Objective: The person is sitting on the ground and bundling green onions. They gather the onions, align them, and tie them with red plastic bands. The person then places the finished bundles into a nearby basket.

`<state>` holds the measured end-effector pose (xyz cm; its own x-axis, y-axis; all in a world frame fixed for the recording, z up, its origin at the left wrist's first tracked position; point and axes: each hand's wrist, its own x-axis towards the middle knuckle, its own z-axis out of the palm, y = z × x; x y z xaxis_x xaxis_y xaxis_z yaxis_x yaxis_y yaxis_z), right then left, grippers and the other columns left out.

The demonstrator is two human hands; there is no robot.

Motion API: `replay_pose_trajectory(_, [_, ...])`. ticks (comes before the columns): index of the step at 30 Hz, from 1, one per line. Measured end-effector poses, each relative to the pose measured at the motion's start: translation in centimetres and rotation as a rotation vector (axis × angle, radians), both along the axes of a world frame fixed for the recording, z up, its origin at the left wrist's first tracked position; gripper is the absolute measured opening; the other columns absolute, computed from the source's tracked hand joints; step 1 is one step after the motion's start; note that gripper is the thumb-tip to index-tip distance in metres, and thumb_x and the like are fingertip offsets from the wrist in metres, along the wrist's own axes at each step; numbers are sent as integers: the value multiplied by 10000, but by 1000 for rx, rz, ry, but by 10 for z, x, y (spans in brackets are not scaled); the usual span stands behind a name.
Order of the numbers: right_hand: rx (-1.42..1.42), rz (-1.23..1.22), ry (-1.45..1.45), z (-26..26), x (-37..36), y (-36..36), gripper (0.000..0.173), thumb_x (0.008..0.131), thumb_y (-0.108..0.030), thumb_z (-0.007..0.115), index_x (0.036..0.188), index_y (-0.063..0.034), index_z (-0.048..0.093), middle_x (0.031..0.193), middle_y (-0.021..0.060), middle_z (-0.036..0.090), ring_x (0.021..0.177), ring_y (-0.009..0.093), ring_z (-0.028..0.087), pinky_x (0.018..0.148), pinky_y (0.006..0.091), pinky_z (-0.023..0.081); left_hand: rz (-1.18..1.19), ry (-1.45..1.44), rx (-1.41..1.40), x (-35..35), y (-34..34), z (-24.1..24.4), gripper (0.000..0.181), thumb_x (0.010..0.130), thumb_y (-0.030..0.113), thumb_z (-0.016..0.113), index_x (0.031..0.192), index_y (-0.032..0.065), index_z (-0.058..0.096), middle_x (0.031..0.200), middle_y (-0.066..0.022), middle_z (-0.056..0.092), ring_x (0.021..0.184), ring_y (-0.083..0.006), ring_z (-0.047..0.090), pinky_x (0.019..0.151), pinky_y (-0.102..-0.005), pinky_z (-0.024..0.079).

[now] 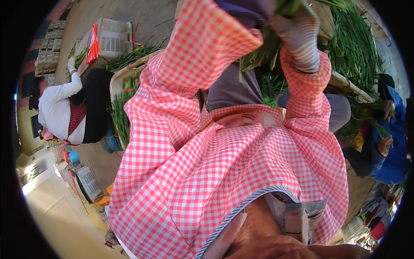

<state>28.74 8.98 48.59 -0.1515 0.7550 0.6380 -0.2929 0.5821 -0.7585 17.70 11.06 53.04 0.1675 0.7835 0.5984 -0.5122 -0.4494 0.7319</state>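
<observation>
My right hand [296, 27], in a pale knitted glove with a striped cuff, is at the top of the view. It is closed around a bunch of long green leaves [266, 48], which look like garlic chives and hang below it. The hand and the upper leaves are blurred. My left arm reaches up in a red-and-white checked sleeve [207, 45], with a purple inner sleeve [247, 11] showing past its cuff. The left hand itself is out of view. More green leaves [275, 84] lie between my knees.
A large heap of leaves [352, 48] lies at right. At left, a pale crate [116, 81] holds tied bundles. A person in white [58, 97] sits beyond it near red ties [93, 45] and an upturned white crate [114, 35]. A person in blue [391, 145] handles leaves at far right.
</observation>
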Motion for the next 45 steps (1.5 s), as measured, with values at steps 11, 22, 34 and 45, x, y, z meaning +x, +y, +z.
replay_pose_trajectory(11, [-151, -181, 170, -14, 173, 33, 195, 722, -26, 633, 887, 77, 622, 797, 119, 639, 700, 194, 621, 655, 292, 519, 40, -88, -161, -4, -41, 55, 314, 845, 142, 554, 1131, 22, 509, 1047, -50, 569, 895, -156, 547, 834, -302, 433])
replay_pose_trajectory(22, [-295, -427, 282, -19, 215, 24, 185, 717, -23, 655, 876, 66, 622, 799, 108, 639, 670, 190, 615, 645, 296, 521, -237, 802, -442, 15, -105, -115, 336, 836, 135, 581, 1126, -17, 506, 955, -87, 591, 846, -166, 573, 769, -292, 468])
replay_pose_trajectory(34, [-467, -324, 265, -44, 199, 22, 187, 774, -75, 620, 930, 21, 584, 852, 103, 619, 749, 192, 616, 692, 290, 528, -163, 617, -541, 59, -38, -133, 610, 804, 218, 646, 1292, -6, 355, 1195, -170, 494, 1155, -230, 451, 970, -323, 358])
replay_pose_trajectory(45, [-497, -308, 278, -58, 208, 23, 199, 789, -87, 613, 953, 23, 594, 858, 104, 633, 757, 183, 626, 685, 291, 534, 1019, 1492, 117, -74, -72, -129, 392, 769, 234, 655, 1114, 73, 561, 1140, -120, 547, 1044, -287, 513, 892, -375, 398])
